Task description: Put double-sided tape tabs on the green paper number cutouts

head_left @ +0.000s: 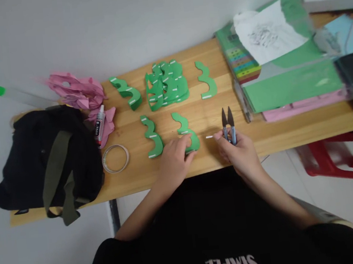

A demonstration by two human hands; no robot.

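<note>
My left hand is at a wavy green paper cutout on the table, its thumb and forefinger closed round the lower curve. Small white strips lie across that cutout. In my right hand is a pair of thread snips, blades apart and pointing away from me. The thumb and forefinger of that same hand pinch a small white strip. Left of my left hand rests a similar stack of green cutouts. One more green cutout lies beyond the snips.
Farther back sit a heap of green cutouts and another stack. At left are a tape roll, a glue tube, pink paper and a black bag. Green paper sheets and a pen lie right.
</note>
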